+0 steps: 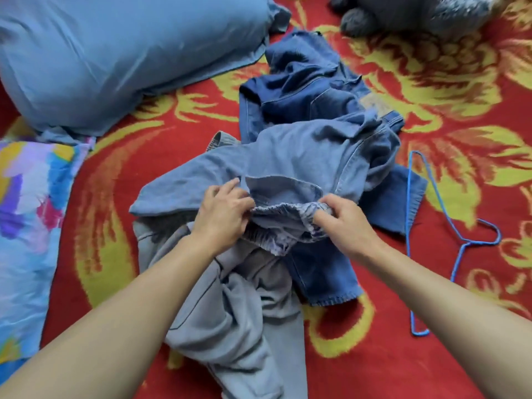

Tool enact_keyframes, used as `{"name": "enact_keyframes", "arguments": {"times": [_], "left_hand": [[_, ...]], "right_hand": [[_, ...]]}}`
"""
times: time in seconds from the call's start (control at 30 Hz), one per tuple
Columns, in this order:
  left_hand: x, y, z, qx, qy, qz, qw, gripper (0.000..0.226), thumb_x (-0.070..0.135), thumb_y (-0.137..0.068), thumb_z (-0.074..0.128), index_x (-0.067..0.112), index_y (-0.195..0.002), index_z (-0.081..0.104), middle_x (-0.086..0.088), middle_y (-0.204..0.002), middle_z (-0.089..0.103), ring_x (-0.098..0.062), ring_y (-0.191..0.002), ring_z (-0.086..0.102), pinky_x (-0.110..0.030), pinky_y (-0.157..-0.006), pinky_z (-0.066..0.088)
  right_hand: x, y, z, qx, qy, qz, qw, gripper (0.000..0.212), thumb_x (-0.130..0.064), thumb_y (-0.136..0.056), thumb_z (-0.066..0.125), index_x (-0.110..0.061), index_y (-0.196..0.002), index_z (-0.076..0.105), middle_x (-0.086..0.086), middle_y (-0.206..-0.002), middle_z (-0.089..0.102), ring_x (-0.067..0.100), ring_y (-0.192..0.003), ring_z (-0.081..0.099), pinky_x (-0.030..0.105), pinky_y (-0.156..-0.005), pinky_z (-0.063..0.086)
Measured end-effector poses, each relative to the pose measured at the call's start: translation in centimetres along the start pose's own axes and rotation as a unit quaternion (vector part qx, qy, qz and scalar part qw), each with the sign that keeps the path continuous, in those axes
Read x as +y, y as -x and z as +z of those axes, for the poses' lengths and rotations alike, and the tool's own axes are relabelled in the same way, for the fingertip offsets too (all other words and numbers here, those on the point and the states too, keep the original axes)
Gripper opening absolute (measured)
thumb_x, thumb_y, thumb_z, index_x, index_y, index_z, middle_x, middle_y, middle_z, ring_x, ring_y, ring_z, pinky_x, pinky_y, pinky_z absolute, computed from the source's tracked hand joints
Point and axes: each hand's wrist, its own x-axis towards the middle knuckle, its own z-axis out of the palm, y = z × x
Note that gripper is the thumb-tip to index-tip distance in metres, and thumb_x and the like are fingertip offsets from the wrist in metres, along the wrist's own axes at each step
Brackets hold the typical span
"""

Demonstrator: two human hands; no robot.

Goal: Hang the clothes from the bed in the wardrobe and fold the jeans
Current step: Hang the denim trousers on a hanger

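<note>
**Listener:** What fills the view?

**Operator:** I am looking down on a bed. A red cover (431, 355) with big yellow flowers spreads across it. A large plain blue pillow (115, 53) lies at the upper left. Below it, at the left edge, sits a cushion (28, 211) patterned in blue, purple and pink.

**Listener:** Where are the clothes?

**Operator:** They are heaped in the middle of the cover. The pale blue jeans (288, 151) lie on top, spread across the centre. A grey garment (230, 326) is crumpled beneath them and trails toward the camera. The dark blue jeans (302, 90) are bunched just beyond the pale pair, touching it. A mid-blue denim leg (325, 277) sticks out from under the heap on the right. A fluffy grey soft toy (417, 12) sits at the top right, well apart from the heap.

**Listener:** Is there a hanger?

**Operator:** Yes, a thin blue hanger (465, 243) lies flat on the cover, just right of the heap, with its hook pointing right.

**Listener:** And the hands?

**Operator:** Two bare forearms reach in from the bottom. The left hand (224, 214) pinches one end of the gathered elastic waistband (282, 210) at the near edge of the pale jeans, fingers curled over the cloth. The right hand (345, 223) is fisted around the other end. The waistband runs between the two hands.
</note>
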Motion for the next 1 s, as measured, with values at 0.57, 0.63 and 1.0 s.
{"name": "enact_keyframes", "arguments": {"times": [0.57, 0.63, 1.0], "left_hand": [[12.3, 12.9, -10.3, 0.015, 0.335, -0.048, 0.941, 0.006, 0.019, -0.072, 0.053, 0.021, -0.076, 0.056, 0.008, -0.057, 0.054, -0.012, -0.057, 0.05, -0.037, -0.059, 0.041], [14.3, 14.4, -13.0, 0.049, 0.382, -0.078, 0.92, 0.005, 0.019, -0.073, 0.054, 0.018, -0.07, 0.057, 0.007, -0.055, 0.051, -0.01, -0.055, 0.046, -0.036, -0.057, 0.04], [24.7, 31.6, -27.0, 0.243, 0.417, -0.214, 0.849, 0.014, 0.021, -0.072, 0.058, 0.008, -0.067, 0.062, 0.002, -0.057, 0.055, -0.012, -0.057, 0.048, -0.023, -0.051, 0.037]], "right_hand": [[6.2, 13.6, -5.2, 0.223, 0.137, 0.159, 0.952, 0.052, 0.0, -0.078, 0.05, -0.027, -0.123, 0.05, 0.004, -0.121, 0.054, 0.034, -0.105, 0.057, 0.041, -0.078, 0.044], [6.2, 14.3, -6.9, 0.213, 0.069, 0.205, 0.953, 0.047, -0.007, -0.08, 0.054, -0.028, -0.123, 0.049, 0.006, -0.118, 0.061, 0.034, -0.104, 0.06, 0.04, -0.082, 0.046], [0.4, 33.1, -20.1, -0.017, -0.163, 0.049, 0.985, 0.035, 0.013, -0.086, 0.044, -0.013, -0.089, 0.067, 0.008, -0.074, 0.063, 0.014, -0.057, 0.06, 0.023, -0.047, 0.051]]}}
